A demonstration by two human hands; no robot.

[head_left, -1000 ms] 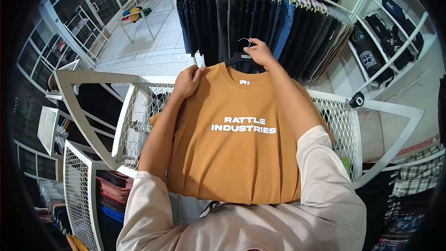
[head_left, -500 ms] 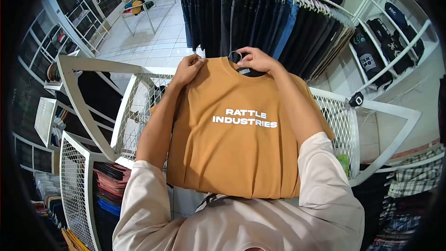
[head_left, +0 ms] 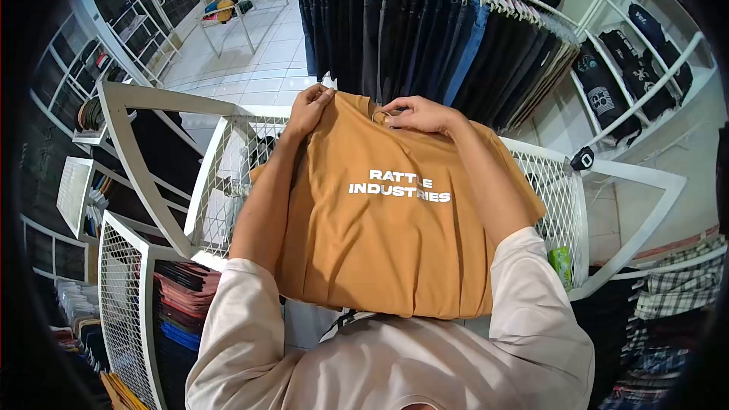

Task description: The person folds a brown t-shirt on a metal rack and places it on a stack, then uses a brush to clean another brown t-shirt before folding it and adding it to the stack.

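A mustard T-shirt with white "RATTLE INDUSTRIES" lettering lies spread in front of me, its lower part bunched in folds towards my body. At the shirt's left shoulder, my left hand is closed on the fabric beside the collar. My right hand is at the neck opening, fingers pinched by the curved hook of a hanger. The rest of the hanger is hidden inside the shirt. Under the shirt is a white mesh-topped rack.
Dark trousers and jeans hang from a curved rail ahead. White frame bars stand at left, above folded garments. At right are shelves of black shirts, a small black device and a green packet.
My right hand and the hanger hook have moved down and nearer to me, into the collar. The black inner neck label is now covered, and the shirt's chest has creased more.
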